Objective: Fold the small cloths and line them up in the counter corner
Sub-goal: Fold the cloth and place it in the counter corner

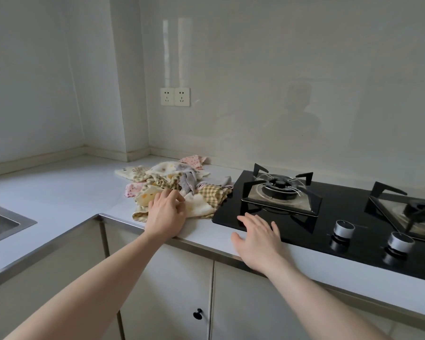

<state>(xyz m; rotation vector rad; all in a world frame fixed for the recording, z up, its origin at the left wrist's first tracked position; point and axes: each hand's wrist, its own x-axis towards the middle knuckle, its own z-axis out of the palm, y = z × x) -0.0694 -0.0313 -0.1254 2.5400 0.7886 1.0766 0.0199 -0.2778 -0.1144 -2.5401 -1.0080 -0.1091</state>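
My left hand (pixel 166 212) grabs the messy pile of small patterned cloths (pixel 174 185). At 3 o'clock sits the black glass stove (pixel 349 217), my flat, open right hand (pixel 258 238) on it.

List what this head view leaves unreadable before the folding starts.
- Heap of small patterned cloths: the count is hidden, since they overlap in a crumpled pile.
- Left hand: its fingertips sink into the cloths, so whether they pinch one is unclear.
- Steel sink: cut off by the left edge.
- Right-hand burner of the black glass hob: cut off by the right edge.
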